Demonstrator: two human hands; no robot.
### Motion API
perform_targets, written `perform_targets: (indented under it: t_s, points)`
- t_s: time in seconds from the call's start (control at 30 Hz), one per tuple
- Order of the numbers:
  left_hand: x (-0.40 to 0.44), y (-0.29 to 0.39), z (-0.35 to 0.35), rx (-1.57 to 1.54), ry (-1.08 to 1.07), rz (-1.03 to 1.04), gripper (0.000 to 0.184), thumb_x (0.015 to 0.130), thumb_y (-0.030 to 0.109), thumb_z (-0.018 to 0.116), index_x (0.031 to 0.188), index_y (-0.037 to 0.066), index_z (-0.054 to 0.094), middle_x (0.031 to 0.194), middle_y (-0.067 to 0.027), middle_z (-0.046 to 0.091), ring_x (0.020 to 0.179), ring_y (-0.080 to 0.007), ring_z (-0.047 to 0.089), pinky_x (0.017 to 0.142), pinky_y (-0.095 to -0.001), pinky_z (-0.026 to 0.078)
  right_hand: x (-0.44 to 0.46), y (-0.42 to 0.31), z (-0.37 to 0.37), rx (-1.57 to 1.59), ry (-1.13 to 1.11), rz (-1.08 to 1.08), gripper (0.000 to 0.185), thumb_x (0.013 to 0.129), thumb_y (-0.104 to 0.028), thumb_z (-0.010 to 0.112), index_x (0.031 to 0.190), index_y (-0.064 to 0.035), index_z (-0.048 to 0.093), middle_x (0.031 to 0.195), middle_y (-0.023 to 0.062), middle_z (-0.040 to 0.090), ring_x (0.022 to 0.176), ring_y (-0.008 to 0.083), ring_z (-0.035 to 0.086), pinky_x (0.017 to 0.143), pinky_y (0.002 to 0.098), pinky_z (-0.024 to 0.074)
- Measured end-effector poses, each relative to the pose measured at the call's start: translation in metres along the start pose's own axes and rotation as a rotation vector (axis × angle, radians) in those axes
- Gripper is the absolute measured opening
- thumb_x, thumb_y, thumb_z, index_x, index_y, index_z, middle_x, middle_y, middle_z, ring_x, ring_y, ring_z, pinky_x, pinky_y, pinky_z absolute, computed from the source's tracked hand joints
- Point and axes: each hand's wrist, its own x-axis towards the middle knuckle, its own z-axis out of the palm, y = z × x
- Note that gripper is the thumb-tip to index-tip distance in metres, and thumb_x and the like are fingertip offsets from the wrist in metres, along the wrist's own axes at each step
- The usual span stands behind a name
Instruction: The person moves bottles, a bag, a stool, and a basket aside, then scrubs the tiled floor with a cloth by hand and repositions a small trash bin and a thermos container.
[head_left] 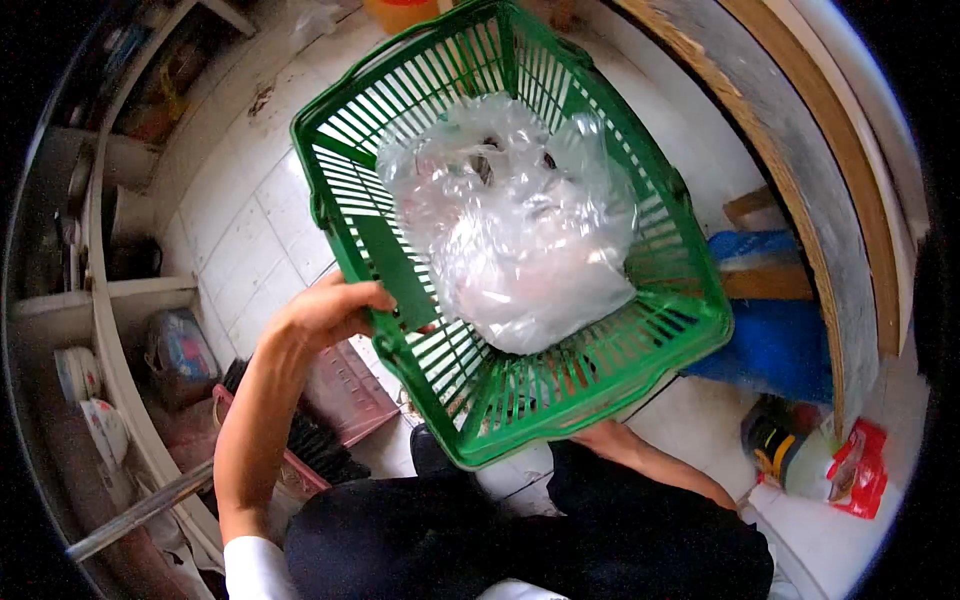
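A green plastic shopping basket is held up in front of my knees, tilted so that I look down into it. Clear, crinkled plastic bags lie inside, with something dark and pale showing dimly through them. My left hand is closed on the basket's left rim, thumb over the top and fingers reaching through the slots. Below the near right edge of the basket is my right hand; the basket hides its fingers, so I cannot tell how they are set.
Wooden shelves with bowls and packages run along the left. A broom and a reddish dustpan lie low beside my left forearm. To the right are a wooden-edged board, a blue object and a red packet.
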Motion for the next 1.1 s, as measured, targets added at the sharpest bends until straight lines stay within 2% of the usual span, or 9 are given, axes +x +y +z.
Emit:
perform_targets:
  t_s: [0.13, 0.2, 0.27, 0.43, 0.53, 0.87, 0.97, 1.07, 1.1]
  points:
    - [-0.018, -0.004, 0.009, 0.105, 0.049, 0.020, 0.039, 0.085, 0.004, 0.061, 0.123, -0.005, 0.054, 0.113, -0.0173, 0.068, 0.099, -0.0314, 0.072, 0.079, -0.0387, 0.063, -0.015, -0.009, 0.035, -0.415, 0.009, -0.290, 0.064, 0.085, -0.031, 0.071, 0.138, -0.0034, 0.052, 0.139, 0.0269, 0.049, 0.123, 0.0471, 0.052, 0.106, 0.0586, 0.0386]
    - [-0.014, -0.009, 0.012, 0.081, 0.123, 0.035, 0.038, 0.085, 0.003, 0.060, 0.122, -0.006, 0.055, 0.112, -0.0171, 0.068, 0.098, -0.0301, 0.072, 0.082, -0.0393, 0.062, -0.018, -0.013, 0.042, -0.323, 0.012, -0.205, 0.064, 0.083, -0.030, 0.071, 0.138, -0.0033, 0.051, 0.138, 0.0270, 0.049, 0.120, 0.0468, 0.054, 0.104, 0.0581, 0.0408]
    - [-0.006, -0.025, -0.003, 0.022, 0.137, 0.095, 0.042, 0.083, 0.005, 0.061, 0.122, -0.010, 0.055, 0.115, -0.0191, 0.066, 0.101, -0.0322, 0.067, 0.096, -0.0444, 0.055, -0.003, -0.007, 0.051, -0.238, 0.025, -0.118, 0.064, 0.082, -0.028, 0.071, 0.138, -0.0033, 0.050, 0.137, 0.0271, 0.049, 0.118, 0.0465, 0.055, 0.101, 0.0577, 0.0429]
    - [0.000, -0.022, 0.014, -0.109, 0.267, 0.107, 0.041, 0.084, 0.003, 0.059, 0.122, -0.011, 0.053, 0.114, -0.0175, 0.064, 0.096, -0.0301, 0.068, 0.093, -0.0407, 0.058, -0.008, 0.017, 0.054, 0.288, 0.005, 0.220, 0.068, 0.077, -0.024, 0.070, 0.137, -0.0033, 0.047, 0.129, 0.0271, 0.052, 0.108, 0.0468, 0.058, 0.091, 0.0573, 0.0493]
    - [-0.002, -0.023, 0.024, -0.151, 0.265, 0.114, 0.039, 0.085, 0.004, 0.058, 0.121, -0.011, 0.052, 0.112, -0.0191, 0.065, 0.095, -0.0315, 0.069, 0.093, -0.0421, 0.059, -0.007, 0.013, 0.050, 0.255, 0.122, 0.202, 0.072, 0.074, -0.024, 0.071, 0.138, -0.0033, 0.045, 0.124, 0.0271, 0.053, 0.105, 0.0472, 0.058, 0.086, 0.0561, 0.0516]
    - [0.007, -0.023, 0.029, -0.213, 0.258, 0.132, 0.049, 0.082, 0.007, 0.054, 0.127, -0.011, 0.047, 0.119, -0.0263, 0.061, 0.108, -0.0425, 0.064, 0.102, -0.0573, 0.053, -0.006, 0.016, 0.064, 0.290, -0.005, 0.305, 0.071, 0.072, -0.027, 0.074, 0.136, -0.0060, 0.052, 0.126, 0.0279, 0.052, 0.110, 0.0473, 0.057, 0.092, 0.0551, 0.0506]
    - [0.008, -0.024, 0.027, -0.223, 0.241, 0.107, 0.059, 0.078, 0.012, 0.057, 0.132, -0.009, 0.046, 0.125, -0.0260, 0.056, 0.113, -0.0433, 0.060, 0.102, -0.0665, 0.049, -0.010, 0.024, 0.061, 0.257, 0.094, 0.181, 0.071, 0.078, -0.031, 0.074, 0.139, -0.0046, 0.050, 0.134, 0.0297, 0.048, 0.118, 0.0477, 0.055, 0.096, 0.0532, 0.0497]
    - [0.003, -0.026, 0.020, -0.152, 0.300, 0.135, 0.058, 0.078, 0.013, 0.058, 0.131, -0.009, 0.047, 0.123, -0.0247, 0.058, 0.110, -0.0422, 0.061, 0.102, -0.0646, 0.050, 0.002, -0.001, 0.006, 0.356, -0.022, 0.369, 0.072, 0.085, -0.041, 0.072, 0.141, -0.0027, 0.047, 0.144, 0.0298, 0.041, 0.125, 0.0480, 0.051, 0.099, 0.0517, 0.0486]
    - [0.002, -0.026, 0.023, -0.148, 0.335, 0.133, 0.057, 0.079, 0.014, 0.058, 0.130, -0.009, 0.048, 0.120, -0.0235, 0.059, 0.107, -0.0408, 0.063, 0.102, -0.0615, 0.052, 0.005, -0.004, -0.021, 0.380, -0.041, 0.438, 0.073, 0.089, -0.052, 0.068, 0.137, 0.0010, 0.051, 0.132, 0.0268, 0.054, 0.120, 0.0430, 0.057, 0.098, 0.0469, 0.0489]
